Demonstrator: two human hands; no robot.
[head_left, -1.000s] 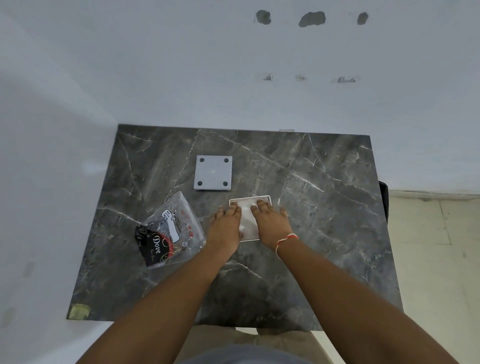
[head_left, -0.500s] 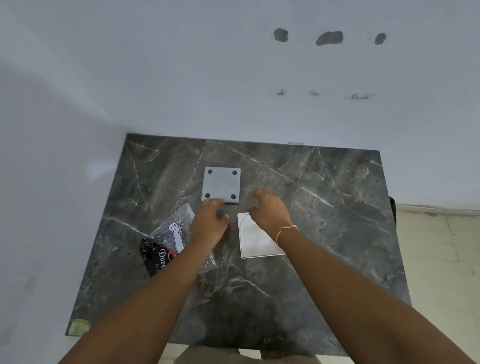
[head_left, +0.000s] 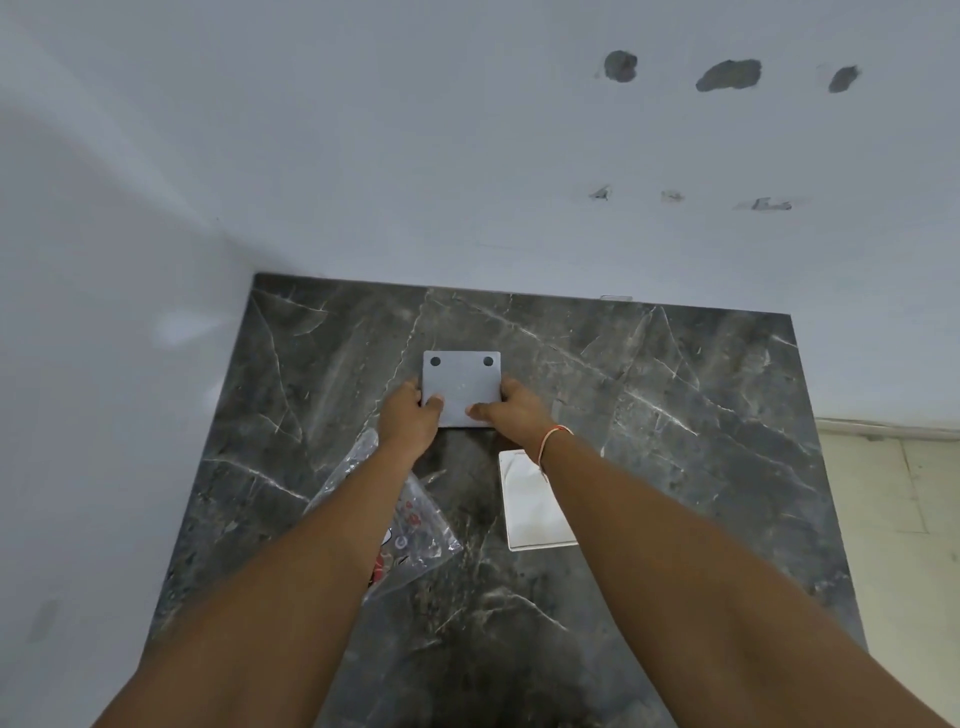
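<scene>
One dark marble table (head_left: 675, 467) lies under the one grey square plate (head_left: 461, 387). One clear plastic bag (head_left: 415, 535) lies nearer the person than the plate, to its left, partly under the left forearm. One white square tile (head_left: 530, 514) lies nearer than the plate, to its right. Two hands pinch the plate, thumbs on top: the left hand (head_left: 408, 421) at its left edge, the right hand (head_left: 511, 410) at its right edge. One orange thread (head_left: 550, 441) circles the right wrist. Two dark dots (head_left: 436, 361) mark the plate's far corners.
</scene>
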